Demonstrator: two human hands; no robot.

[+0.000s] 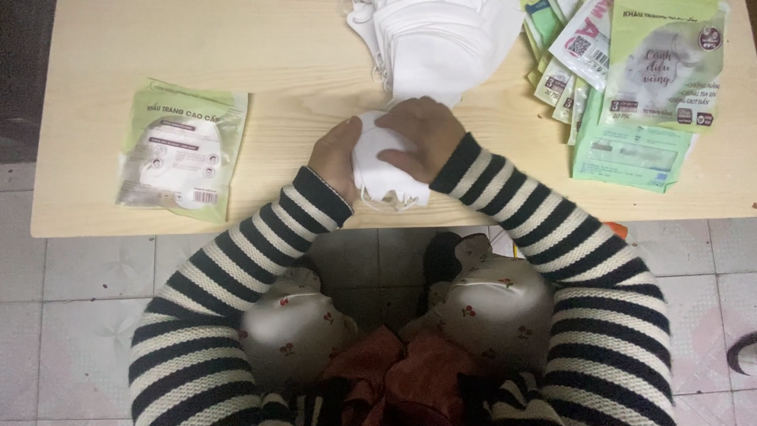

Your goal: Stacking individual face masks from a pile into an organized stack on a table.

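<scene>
While both hands press together at the near edge of the table, I'm looking at a small stack of folded white fabric face masks squeezed between them, its thin ear loops spilling out just below. The left hand cups the stack's left side, fingers curled close together against it; the right hand lies over the top and right side, fingers slightly spread and bent down onto the cloth. I'm seeing black-and-white striped sleeves running back from both wrists. Just beyond the hands sits a bigger pile of loose white masks, near the table's far edge and almost touching the right hand's knuckles. Off to the right, a fanned heap of flat green printed packets overlaps itself. Well apart on the left lies one filled green and white mask packet, flat on the pale wooden tabletop.
</scene>
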